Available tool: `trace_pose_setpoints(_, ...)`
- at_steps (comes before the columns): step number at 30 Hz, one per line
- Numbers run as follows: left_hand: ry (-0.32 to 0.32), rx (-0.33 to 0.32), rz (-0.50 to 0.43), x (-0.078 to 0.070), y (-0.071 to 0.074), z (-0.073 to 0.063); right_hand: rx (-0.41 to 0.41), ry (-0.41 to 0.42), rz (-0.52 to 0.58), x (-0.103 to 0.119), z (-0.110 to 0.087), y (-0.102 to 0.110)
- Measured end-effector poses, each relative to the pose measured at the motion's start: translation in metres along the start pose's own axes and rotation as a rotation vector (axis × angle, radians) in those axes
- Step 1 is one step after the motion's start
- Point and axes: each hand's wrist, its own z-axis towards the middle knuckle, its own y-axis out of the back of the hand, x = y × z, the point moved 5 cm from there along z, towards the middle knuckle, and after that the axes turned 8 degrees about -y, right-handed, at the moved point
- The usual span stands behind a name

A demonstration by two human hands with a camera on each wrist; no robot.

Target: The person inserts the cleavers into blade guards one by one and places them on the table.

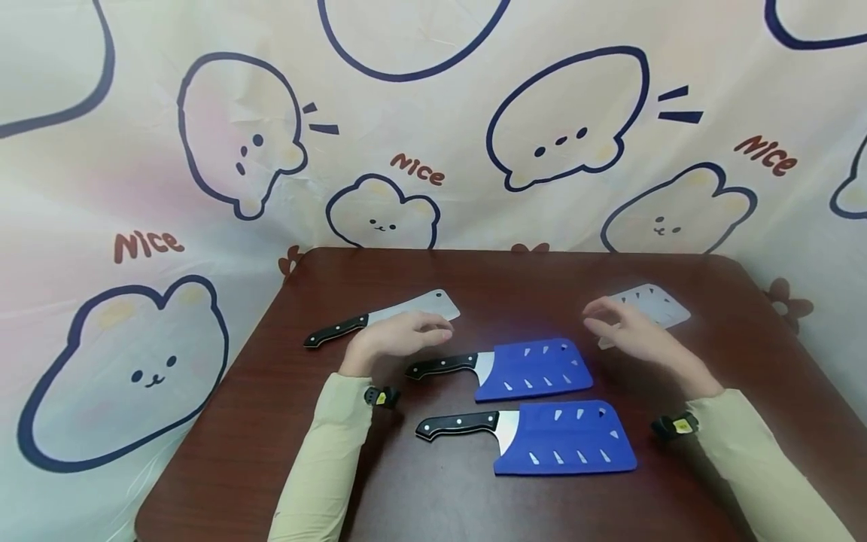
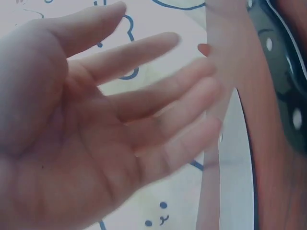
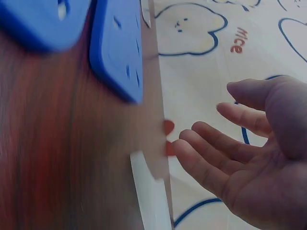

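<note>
My left hand (image 1: 398,336) is held over the table with its fingers loosely extended and nothing in them. Just beyond it lies a bare cleaver (image 1: 428,304) with a black riveted handle, its blade partly hidden behind the hand. On the right, my right hand (image 1: 633,331) hovers with relaxed fingers, empty, overlapping a white blade cover (image 1: 657,303) with small slots. Between the hands, a cleaver in a blue blade cover (image 1: 538,369) lies with its black handle to the left. Closer to me is another cleaver in a blue blade cover (image 1: 569,440), lying the same way.
The brown wooden table (image 1: 223,467) has rounded corners. A pale curtain (image 1: 460,214) printed with cartoon bears hangs behind it and along both sides. Each wrist carries a dark strap, such as the left strap (image 1: 381,397).
</note>
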Motion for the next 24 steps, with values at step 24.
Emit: trace_pose_setpoints(24,0.175,-0.312,0.292,0.085,0.061,-0.074,-0.110,-0.106,-0.406,-0.077,0.016,0.063)
